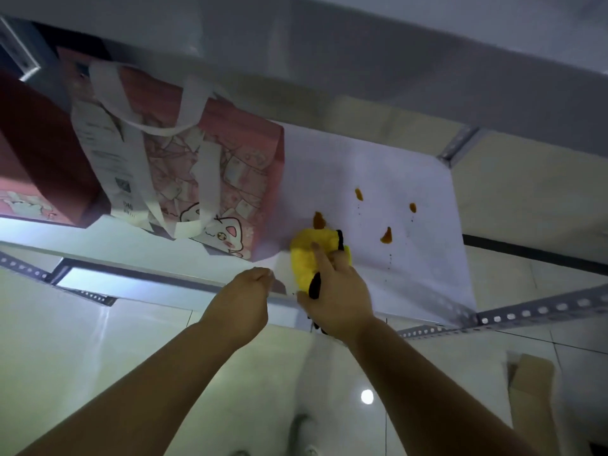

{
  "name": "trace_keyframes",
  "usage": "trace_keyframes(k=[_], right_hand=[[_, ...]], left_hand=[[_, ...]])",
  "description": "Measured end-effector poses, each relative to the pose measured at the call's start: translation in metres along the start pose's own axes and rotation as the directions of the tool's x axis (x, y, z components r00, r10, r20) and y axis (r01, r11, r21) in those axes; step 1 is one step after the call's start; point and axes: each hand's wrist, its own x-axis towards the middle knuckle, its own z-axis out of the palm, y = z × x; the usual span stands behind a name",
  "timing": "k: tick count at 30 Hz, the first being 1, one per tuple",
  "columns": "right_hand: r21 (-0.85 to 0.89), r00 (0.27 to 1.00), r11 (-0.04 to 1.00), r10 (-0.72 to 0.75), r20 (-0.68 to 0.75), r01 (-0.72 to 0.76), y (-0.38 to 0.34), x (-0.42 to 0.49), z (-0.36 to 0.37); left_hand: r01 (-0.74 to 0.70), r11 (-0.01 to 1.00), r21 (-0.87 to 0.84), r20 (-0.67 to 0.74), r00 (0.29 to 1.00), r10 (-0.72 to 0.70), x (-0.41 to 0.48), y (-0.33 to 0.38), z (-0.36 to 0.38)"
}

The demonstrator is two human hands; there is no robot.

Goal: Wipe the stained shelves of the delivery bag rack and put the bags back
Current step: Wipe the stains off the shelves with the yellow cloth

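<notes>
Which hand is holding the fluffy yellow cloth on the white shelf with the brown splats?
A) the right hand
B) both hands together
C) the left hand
A: the right hand grips the fluffy yellow cloth on the white shelf, while the left hand sits beside it at the shelf's front edge, off the cloth.

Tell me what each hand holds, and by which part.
The right hand grips the yellow cloth by its near end, index finger over it. The left hand is curled at the front edge of the shelf; any hold cannot be told.
</notes>
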Motion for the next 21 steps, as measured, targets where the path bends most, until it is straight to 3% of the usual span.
trace_keyframes(k=[6, 14, 21], right_hand=[[-0.161, 0.987, 0.974, -0.153, 0.039, 0.157, 0.006, -0.013, 0.009], [-0.271, 0.985, 0.96, 0.019, -0.173, -0.066, 0.01, -0.041, 0.013], [-0.296, 0.993, 0.955, 0.004, -0.114, -0.038, -0.029, -0.032, 0.034]], left_hand=[[0.013, 1.0, 0.011, 0.065, 0.998, -0.013, -0.005, -0.016, 0.003], [0.012, 0.998, -0.068, 0.026, 1.0, -0.01, -0.002, -0.022, 0.005], [-0.04, 0.995, -0.089, 0.001, 0.999, 0.04, -0.002, -0.027, 0.009]])
